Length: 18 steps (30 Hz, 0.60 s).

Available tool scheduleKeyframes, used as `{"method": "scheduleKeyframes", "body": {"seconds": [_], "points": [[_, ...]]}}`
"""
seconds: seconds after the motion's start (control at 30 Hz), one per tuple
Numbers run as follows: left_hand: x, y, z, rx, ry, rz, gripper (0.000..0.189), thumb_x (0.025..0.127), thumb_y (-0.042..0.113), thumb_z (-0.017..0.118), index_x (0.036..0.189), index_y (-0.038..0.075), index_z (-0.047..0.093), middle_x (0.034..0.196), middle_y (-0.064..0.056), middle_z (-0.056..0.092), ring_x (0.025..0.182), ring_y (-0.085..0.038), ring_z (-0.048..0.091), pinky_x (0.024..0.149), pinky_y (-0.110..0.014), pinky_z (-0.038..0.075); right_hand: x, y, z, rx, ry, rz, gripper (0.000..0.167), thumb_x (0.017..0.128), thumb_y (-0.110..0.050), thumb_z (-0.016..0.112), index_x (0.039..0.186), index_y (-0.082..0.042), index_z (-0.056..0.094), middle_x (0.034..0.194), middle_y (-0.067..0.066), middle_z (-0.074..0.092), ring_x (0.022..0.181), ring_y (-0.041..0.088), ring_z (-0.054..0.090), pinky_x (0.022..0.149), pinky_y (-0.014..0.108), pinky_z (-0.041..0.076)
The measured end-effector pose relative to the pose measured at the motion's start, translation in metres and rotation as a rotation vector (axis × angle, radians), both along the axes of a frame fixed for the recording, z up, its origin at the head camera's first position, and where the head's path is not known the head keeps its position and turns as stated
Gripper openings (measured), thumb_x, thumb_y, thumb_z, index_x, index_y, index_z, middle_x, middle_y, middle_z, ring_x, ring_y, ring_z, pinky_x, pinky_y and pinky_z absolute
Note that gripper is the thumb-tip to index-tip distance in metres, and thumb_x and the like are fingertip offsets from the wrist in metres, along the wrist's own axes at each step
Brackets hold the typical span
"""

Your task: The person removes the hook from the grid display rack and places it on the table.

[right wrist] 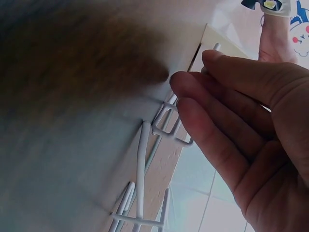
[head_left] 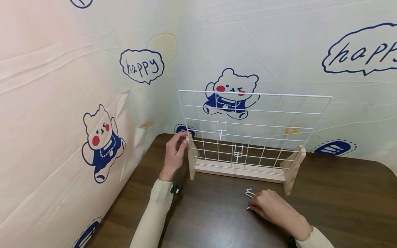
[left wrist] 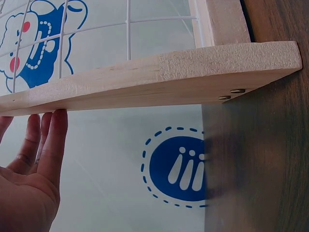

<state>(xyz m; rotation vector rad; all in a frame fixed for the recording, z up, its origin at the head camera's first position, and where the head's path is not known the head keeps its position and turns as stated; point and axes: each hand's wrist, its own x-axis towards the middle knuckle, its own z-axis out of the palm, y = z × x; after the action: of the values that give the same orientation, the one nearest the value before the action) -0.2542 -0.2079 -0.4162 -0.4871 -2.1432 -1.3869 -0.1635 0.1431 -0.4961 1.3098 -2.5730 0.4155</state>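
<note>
A white wire grid (head_left: 254, 124) leans back in a wooden stand (head_left: 240, 174). My left hand (head_left: 174, 153) is at the stand's left side panel (left wrist: 130, 89), with straight fingers (left wrist: 52, 140) touching its outer face. Low over the table in front of the stand, my right hand (head_left: 271, 206) pinches a white wire hook (head_left: 250, 193) between thumb and fingertips. In the right wrist view, bent white wire (right wrist: 141, 169) shows beside those fingers, and the hand hides part of the hook. Two white hooks, an upper one (head_left: 221, 133) and a lower one (head_left: 237, 154), hang on the grid.
The stand rests on a dark brown wooden table (head_left: 204, 213). Behind and to the left hangs a pale curtain (head_left: 56, 137) printed with bears and "happy" bubbles. The stand's right side panel (head_left: 294, 168) rises close to my right hand.
</note>
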Motion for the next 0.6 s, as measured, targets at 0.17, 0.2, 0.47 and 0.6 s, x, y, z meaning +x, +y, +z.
{"method": "scheduleKeyframes", "body": {"seconds": [0.17,0.2,0.47,0.6], "points": [[0.0002,0.0004,0.0002,0.001,-0.002,0.003,0.024,0.099,-0.005,0.054,0.118,-0.012,0.067,0.106,-0.029,0.070,0.094,-0.021,0.061,0.084,-0.008,0.046,0.0009,-0.0004,-0.0001,0.015,-0.019,-0.011,0.027,0.084,-0.015,0.084,0.067,-0.025,0.065,0.058,-0.015,0.055,0.055,-0.003,0.050,0.048,0.021,0.038],[0.0001,0.0003,0.0000,0.002,-0.003,0.002,0.024,0.099,-0.005,0.054,0.118,-0.012,0.067,0.106,-0.029,0.070,0.094,-0.020,0.061,0.084,-0.008,0.046,0.0009,-0.0005,-0.0004,0.017,-0.018,-0.012,0.028,0.084,-0.016,0.084,0.067,-0.025,0.065,0.058,-0.015,0.055,0.054,-0.003,0.049,0.048,0.021,0.037],[0.0008,-0.0001,-0.0007,-0.007,0.005,0.004,0.024,0.099,-0.005,0.055,0.118,-0.014,0.067,0.106,-0.029,0.070,0.093,-0.017,0.060,0.084,-0.007,0.046,0.0007,0.0002,-0.0019,0.007,-0.015,-0.002,0.029,0.084,-0.014,0.084,0.066,-0.026,0.064,0.057,-0.016,0.054,0.054,-0.004,0.048,0.048,0.020,0.036],[0.0010,0.0006,0.0013,-0.008,0.012,0.003,0.024,0.099,-0.005,0.054,0.118,-0.012,0.067,0.105,-0.029,0.070,0.092,-0.018,0.060,0.084,-0.007,0.045,0.0004,0.0008,-0.0008,-0.002,0.006,0.000,0.030,0.082,-0.012,0.084,0.065,-0.026,0.064,0.057,-0.016,0.053,0.053,-0.003,0.048,0.048,0.020,0.036]]}}
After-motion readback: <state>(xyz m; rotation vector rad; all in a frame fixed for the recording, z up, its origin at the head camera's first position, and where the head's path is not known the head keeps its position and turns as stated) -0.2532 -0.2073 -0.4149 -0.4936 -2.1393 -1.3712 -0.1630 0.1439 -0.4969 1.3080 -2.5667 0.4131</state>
